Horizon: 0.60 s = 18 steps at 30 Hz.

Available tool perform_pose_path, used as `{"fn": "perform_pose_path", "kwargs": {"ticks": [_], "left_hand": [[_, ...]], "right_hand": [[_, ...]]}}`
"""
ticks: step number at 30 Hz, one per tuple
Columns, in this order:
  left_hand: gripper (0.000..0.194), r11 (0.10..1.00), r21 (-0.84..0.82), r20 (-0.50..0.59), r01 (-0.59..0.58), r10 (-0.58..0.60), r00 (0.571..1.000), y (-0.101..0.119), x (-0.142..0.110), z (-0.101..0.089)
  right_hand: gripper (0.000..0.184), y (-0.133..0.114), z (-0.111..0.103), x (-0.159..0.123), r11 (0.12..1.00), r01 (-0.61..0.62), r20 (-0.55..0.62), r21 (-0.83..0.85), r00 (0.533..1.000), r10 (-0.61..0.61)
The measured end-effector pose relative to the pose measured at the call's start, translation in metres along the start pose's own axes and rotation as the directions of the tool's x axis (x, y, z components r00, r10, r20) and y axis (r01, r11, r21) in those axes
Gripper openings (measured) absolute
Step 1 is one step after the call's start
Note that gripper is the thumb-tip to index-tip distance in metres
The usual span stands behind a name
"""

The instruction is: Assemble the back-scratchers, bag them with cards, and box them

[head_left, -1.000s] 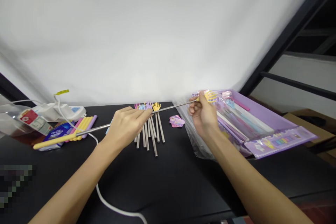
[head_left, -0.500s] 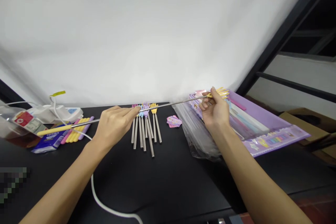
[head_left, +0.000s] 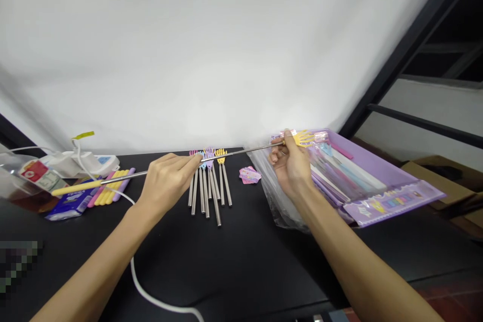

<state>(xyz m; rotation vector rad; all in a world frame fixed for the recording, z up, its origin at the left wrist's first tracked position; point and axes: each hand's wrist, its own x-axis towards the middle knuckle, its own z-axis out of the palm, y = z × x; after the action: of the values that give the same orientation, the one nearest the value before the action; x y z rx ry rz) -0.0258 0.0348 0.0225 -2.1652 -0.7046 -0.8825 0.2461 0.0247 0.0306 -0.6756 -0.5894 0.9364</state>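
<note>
A telescopic back scratcher point(head_left: 256, 148) with a yellow handle and a yellow claw-shaped head stretches across the view, held in both hands. My left hand point(head_left: 168, 176) is closed round its metal rod, to the right of the yellow handle. Near the head, my right hand point(head_left: 290, 161) pinches the thin end of the rod between thumb and fingers. Behind and below the rod, several metal rods with claw heads point(head_left: 211, 181) in pink, blue, purple and yellow lie on the black table point(head_left: 226, 271). Loose coloured handles point(head_left: 113, 188) in pink, yellow and purple lie at the left.
A purple box point(head_left: 362, 161) with wrapped pieces stands at the right, a clear plastic bag point(head_left: 279, 206) beside it. Small pink cards point(head_left: 249, 175) lie mid-table. At the left are a power strip point(head_left: 94, 163), a bottle point(head_left: 30, 181), a blue packet point(head_left: 73, 204) and a white cable point(head_left: 141, 289).
My right hand has moved left with the claw head, and the rod between my hands is shorter. The left hand has hardly shifted.
</note>
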Motion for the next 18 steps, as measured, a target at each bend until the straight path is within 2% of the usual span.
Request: {"fn": "perform_pose_path", "kwargs": {"ticks": [2, 6, 9, 11, 13, 16, 18], "left_hand": [[0.015, 0.999, -0.026, 0.013, 0.024, -0.024, 1.000, -0.006, -0.004, -0.003], [0.021, 0.994, -0.038, 0.082, 0.100, -0.096, 0.992, -0.022, -0.013, -0.010], [0.022, 0.998, -0.039, 0.104, 0.052, -0.047, 0.993, -0.020, -0.010, -0.010], [0.024, 1.000, -0.023, 0.108, 0.020, -0.017, 0.994, -0.014, -0.007, -0.009], [0.023, 0.999, -0.001, 0.098, 0.035, -0.035, 0.995, -0.011, -0.006, -0.010], [0.023, 0.998, 0.012, 0.087, 0.054, -0.055, 0.995, -0.017, -0.010, -0.012], [0.021, 0.999, 0.006, 0.062, 0.041, -0.041, 0.997, -0.020, -0.010, -0.013]], "right_hand": [[0.035, -0.005, -0.004, 0.003, 1.000, 0.015, -0.026, -0.002, 1.000, -0.015], [0.039, -0.016, -0.014, 0.015, 0.996, 0.083, -0.154, -0.020, 0.984, -0.085], [0.040, -0.007, -0.008, 0.006, 0.999, 0.013, -0.108, -0.035, 0.994, -0.017], [0.040, 0.002, 0.000, -0.003, 0.996, -0.078, -0.008, -0.046, 0.997, 0.077], [0.037, 0.004, 0.003, -0.007, 0.996, -0.071, 0.031, -0.047, 0.997, 0.073], [0.036, -0.004, -0.001, 0.000, 1.000, 0.023, -0.068, 0.010, 0.997, -0.023], [0.037, -0.006, -0.004, 0.002, 0.999, 0.041, -0.113, 0.032, 0.993, -0.037]]}}
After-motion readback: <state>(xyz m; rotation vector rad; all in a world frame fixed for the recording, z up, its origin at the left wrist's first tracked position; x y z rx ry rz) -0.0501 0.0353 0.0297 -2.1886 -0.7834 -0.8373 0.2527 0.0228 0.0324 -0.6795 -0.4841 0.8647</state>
